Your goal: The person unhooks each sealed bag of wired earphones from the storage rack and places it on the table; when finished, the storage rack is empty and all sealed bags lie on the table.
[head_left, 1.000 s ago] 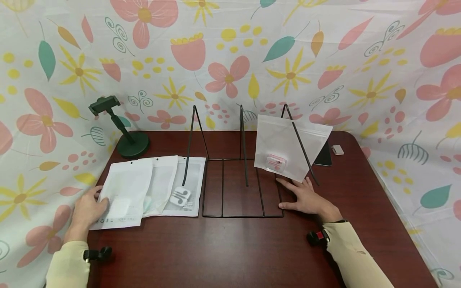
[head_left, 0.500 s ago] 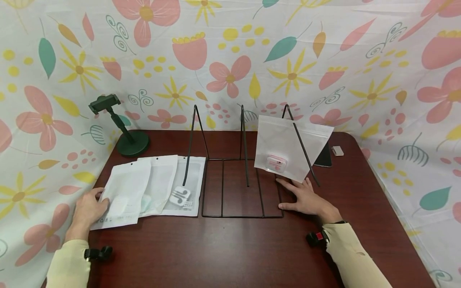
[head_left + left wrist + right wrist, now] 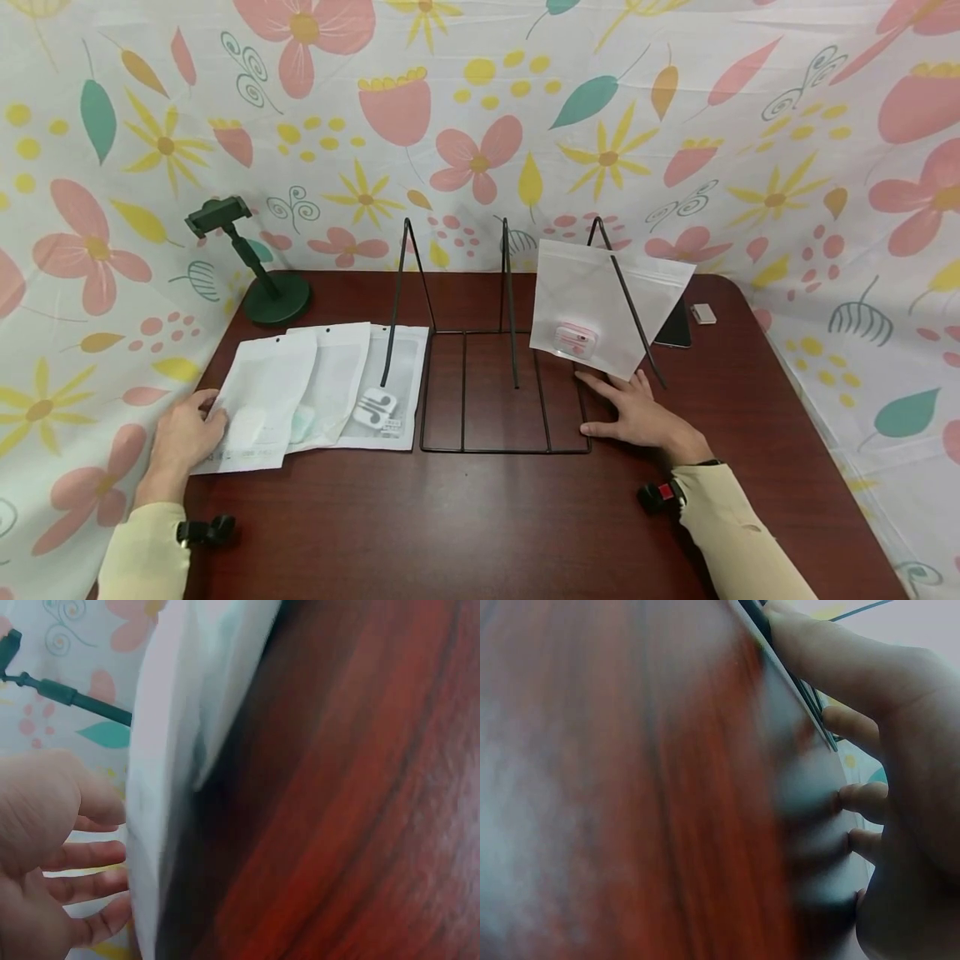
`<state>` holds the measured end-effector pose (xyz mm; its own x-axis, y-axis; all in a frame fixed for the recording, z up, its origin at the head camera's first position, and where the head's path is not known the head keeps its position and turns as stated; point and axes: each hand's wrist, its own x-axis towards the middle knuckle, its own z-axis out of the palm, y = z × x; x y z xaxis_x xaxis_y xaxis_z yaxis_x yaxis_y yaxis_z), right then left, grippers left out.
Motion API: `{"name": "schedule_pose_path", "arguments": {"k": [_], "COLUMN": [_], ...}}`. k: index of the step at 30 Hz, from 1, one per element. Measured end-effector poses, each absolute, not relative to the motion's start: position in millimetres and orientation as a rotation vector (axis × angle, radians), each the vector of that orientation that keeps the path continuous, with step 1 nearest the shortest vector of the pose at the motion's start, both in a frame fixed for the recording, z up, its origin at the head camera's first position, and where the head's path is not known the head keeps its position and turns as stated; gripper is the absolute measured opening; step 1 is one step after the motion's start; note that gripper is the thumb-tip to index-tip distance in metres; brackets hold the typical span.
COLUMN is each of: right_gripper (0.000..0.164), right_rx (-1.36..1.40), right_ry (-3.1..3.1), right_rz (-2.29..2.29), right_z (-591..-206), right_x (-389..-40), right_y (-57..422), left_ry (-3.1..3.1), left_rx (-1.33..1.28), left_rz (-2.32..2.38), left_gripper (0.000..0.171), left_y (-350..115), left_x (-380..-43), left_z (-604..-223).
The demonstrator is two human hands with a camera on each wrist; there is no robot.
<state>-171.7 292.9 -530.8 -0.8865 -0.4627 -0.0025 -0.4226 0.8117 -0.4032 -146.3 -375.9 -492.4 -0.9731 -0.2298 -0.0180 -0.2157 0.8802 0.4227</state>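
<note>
My left hand (image 3: 186, 433) holds the left edge of a white pouch (image 3: 273, 375), its thumb over the edge. In the left wrist view, fingertips meet the pouch (image 3: 154, 772) and part of it stands off the table. This pouch overlaps a second pale pouch (image 3: 337, 379) with a light green item inside. A third holds white wired earphones (image 3: 375, 408) in a case. My right hand (image 3: 637, 417), fingers spread, touches the right side of a black wire rack (image 3: 506, 452). A frosted zip bag (image 3: 592, 292) with a pink-and-clear case (image 3: 576, 340) leans in the rack's right divider.
A dark green phone stand (image 3: 273, 300) is at the table's back left. Behind the zip bag lie a black phone (image 3: 677, 325) and a small white box (image 3: 703, 312). A floral curtain (image 3: 480, 125) surrounds the brown table (image 3: 450, 533).
The leftmost pouch has shifted and turned slightly; its lower right corner has moved left, its top slightly right. My left hand has moved only a little. My right hand stays on the rack.
</note>
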Motion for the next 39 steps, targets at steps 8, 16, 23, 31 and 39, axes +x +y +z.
{"name": "schedule_pose_path", "arguments": {"k": [8, 16, 23, 31, 39], "right_gripper": [0.085, 0.086, 0.085, 0.085, 0.085], "right_rx": [-0.692, -0.671, -0.686, -0.696, -0.693], "right_ry": [2.89, 2.871, 2.876, 2.879, 2.876], "right_rz": [-0.619, -0.626, -0.618, -0.613, -0.602], "right_z": [-531, -531, -528, -527, -529], "right_x": [-171, -171, -172, -173, -173], "right_y": [293, 292, 291, 290, 292], "left_ry": [-2.875, -2.77, -2.741, -2.744, -2.786], "left_rx": [0.057, -0.323, -0.492, -0.625, -0.776], "left_rz": [-0.648, -0.704, -0.728, -0.748, -0.763], "left_gripper": [0.034, 0.032, 0.037, 0.043, 0.055], "left_y": [-349, -302, -272, -243, -209], "left_x": [-147, -148, -151, -156, -162], "left_z": [-476, -463, -468, -477, -488]}}
